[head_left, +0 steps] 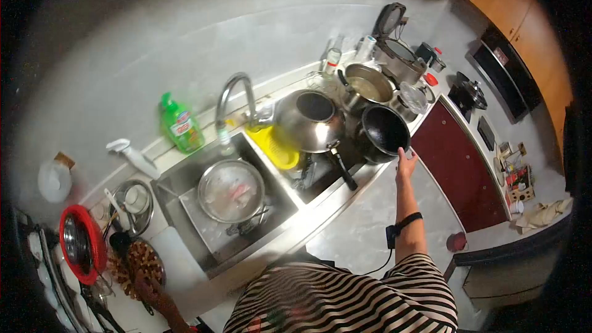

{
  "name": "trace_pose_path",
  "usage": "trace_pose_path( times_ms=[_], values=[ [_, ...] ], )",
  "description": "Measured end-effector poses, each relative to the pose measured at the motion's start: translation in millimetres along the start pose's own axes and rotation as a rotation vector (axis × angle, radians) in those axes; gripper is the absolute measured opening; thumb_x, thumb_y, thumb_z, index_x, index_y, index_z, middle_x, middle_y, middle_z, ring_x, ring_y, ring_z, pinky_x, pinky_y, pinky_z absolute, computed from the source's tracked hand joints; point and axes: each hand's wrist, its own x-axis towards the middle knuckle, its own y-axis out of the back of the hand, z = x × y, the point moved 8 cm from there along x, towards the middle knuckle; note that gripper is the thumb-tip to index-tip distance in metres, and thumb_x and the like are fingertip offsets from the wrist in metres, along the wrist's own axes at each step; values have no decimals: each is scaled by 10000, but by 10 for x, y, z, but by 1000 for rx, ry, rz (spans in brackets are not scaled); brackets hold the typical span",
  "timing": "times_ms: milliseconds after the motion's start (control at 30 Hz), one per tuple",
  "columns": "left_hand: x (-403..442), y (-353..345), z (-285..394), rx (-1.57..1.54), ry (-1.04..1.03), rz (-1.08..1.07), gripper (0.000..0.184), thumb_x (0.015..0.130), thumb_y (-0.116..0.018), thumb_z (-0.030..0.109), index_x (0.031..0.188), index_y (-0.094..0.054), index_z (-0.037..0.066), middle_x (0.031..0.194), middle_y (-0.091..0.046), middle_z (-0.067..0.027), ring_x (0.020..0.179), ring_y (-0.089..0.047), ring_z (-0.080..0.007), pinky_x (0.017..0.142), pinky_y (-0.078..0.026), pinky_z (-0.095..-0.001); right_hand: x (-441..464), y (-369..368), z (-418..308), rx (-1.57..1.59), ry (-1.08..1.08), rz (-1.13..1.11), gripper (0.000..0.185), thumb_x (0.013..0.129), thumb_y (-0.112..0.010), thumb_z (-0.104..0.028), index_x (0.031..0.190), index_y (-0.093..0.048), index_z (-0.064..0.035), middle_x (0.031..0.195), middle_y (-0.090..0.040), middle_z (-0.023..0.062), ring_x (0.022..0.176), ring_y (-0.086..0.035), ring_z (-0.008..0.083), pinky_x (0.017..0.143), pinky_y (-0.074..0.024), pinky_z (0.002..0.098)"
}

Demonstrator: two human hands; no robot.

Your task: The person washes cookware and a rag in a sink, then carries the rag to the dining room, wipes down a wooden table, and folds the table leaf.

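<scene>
My right hand [405, 163] grips the near rim of a black inner pot [386, 131], which is tilted with its dark inside facing me. Beside that pot, an upturned steel wok [310, 124] rests over the second sink basin, its black handle pointing toward me. My left hand [151, 291] is in shadow at the lower left, over a brown, knobbly round thing [140, 260] whose kind I cannot make out. Its fingers are too dark to read. A round steel basin [231, 190] with cloudy water and something pinkish inside sits in the larger sink [193, 225].
A curved faucet [236, 89] stands behind the sink, with a green detergent bottle [180, 124] to its left. A yellow basket [273, 146] lies between the basins. A steel pot [368, 82] and an open rice cooker [398, 55] stand farther right. A red basin [82, 244] is at left.
</scene>
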Motion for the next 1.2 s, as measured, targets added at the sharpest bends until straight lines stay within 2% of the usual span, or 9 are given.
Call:
trace_pose_path(
  times_ms=[200, 300, 500, 633, 733, 833, 967, 1067, 1200],
  values=[
    [-203, -711, 1781, -55, -158, -237, 339, 841, -504, 33, 1174, -492, -22, 1146, -533, -185, 1099, -495, -310, 957, -375, -409, 565, -504, 689, 13, -640, -630, 549, 724, -639, -555, 1065, -512, -144, 817, -633, 188, 624, -620, 258, 521, -494, 325],
    [-395, -1313, 1809, -296, -104, -326, 337, 827, -505, 14, 1162, -509, -20, 1137, -544, -182, 1063, -528, -292, 932, -402, -393, 261, -462, 421, 175, -870, -702, 313, 792, -562, -314, 984, -531, -68, 790, -634, 197, 566, -606, 235, 454, -502, 252],
    [-719, -2050, 2353, -436, -231, -621, 305, 838, -523, 1, 1142, -520, -24, 1100, -567, -138, 997, -561, -228, 879, -432, -321, 706, -682, 1421, 340, -800, -753, 208, 763, -490, -174, 925, -535, -52, 735, -587, 77, 571, -573, 193, 464, -513, 267],
    [-905, -2348, 2842, -723, 42, -934, 294, 858, -538, 32, 1147, -511, -13, 1100, -568, -127, 973, -565, -178, 848, -445, -282, 199, -255, 1017, 366, -610, -701, 231, 767, -486, -131, 973, -537, -39, 765, -594, 66, 602, -569, 173, 448, -484, 269],
    [-1122, -2640, 3131, -783, -123, -1220, 466, 859, -555, 37, 1292, -387, -1, 1185, -533, -127, 995, -561, -152, 851, -445, -262, -251, 17, 573, 288, -514, -688, 280, 764, -485, -119, 1017, -533, -9, 795, -603, 74, 576, -570, 173, 436, -476, 277],
    [-1387, -2754, 3422, -970, 66, -1563, 668, 870, -539, 32, 1413, -150, 54, 1339, -406, -150, 1088, -531, -196, 892, -443, -304, -804, -83, 168, 269, -362, -878, 328, 763, -491, -123, 1057, -519, 22, 822, -609, 89, 568, -579, 174, 439, -483, 289],
    [-1483, -2667, 3230, -1240, 604, -1604, 599, 916, -491, 114, 1413, -155, 119, 1342, -392, -176, 1153, -486, -310, 972, -402, -430, -1825, -443, -86, 206, -334, -992, 342, 733, -497, -72, 1061, -510, 26, 779, -602, 100, 548, -581, 191, 404, -469, 301],
    [-1567, -2803, 2412, -1300, 994, -1587, 508, 918, -495, 186, 1360, -273, 70, 1297, -440, -167, 1136, -498, -308, 969, -410, -460, -2659, -897, -105, 165, -82, -1122, 464, 721, -559, -66, 1166, -464, 24, 998, -573, 92, 915, -529, 211, 821, -447, 328],
    [-1167, -2529, 1698, -1198, 1113, -1155, 438, 878, -553, 212, 1224, -417, -19, 1222, -503, -128, 1034, -556, -291, 911, -463, -456, -3814, -1363, -217, 167, -243, -1344, 545, 736, -545, -39, 1252, -368, -38, 942, -567, 101, 807, -569, 216, 528, -516, 312]
  ],
)
